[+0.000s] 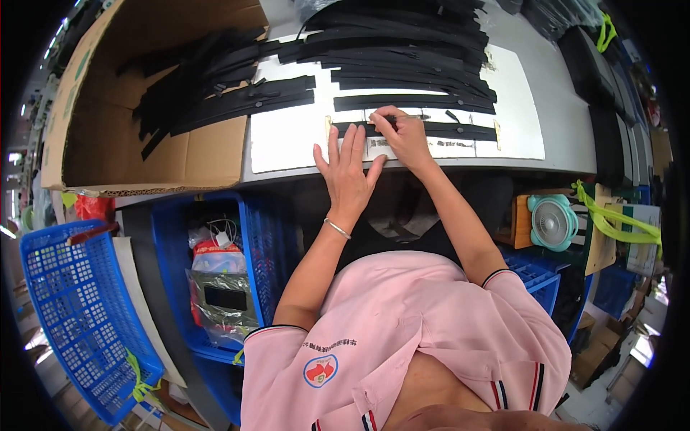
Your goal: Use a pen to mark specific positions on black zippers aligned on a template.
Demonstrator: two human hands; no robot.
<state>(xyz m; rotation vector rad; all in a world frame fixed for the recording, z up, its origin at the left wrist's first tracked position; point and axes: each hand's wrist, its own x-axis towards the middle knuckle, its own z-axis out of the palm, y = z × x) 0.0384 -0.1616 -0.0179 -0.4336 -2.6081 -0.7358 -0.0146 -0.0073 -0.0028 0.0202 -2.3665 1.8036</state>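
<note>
A single black zipper strip (449, 130) lies straight across a white board (528, 136) on the table, between two small pale end pieces. My left hand (347, 172) rests flat with its fingers spread, fingertips on the strip's left part. Just right of it, my right hand (408, 142) is closed in a pinch over the same strip. A thin pen-like tool (420, 116) sticks out from that grip; its tip is hidden by the fingers. Farther back, many more black zipper strips (410, 57) lie in rows on the board.
An open cardboard box (208, 154) stands at the left, with black strips (194, 90) draped into it. Below the table edge are a blue crate (248, 266) holding bagged things, and a blue basket (79, 302). A small fan (553, 223) sits at the right, near black cases (586, 68).
</note>
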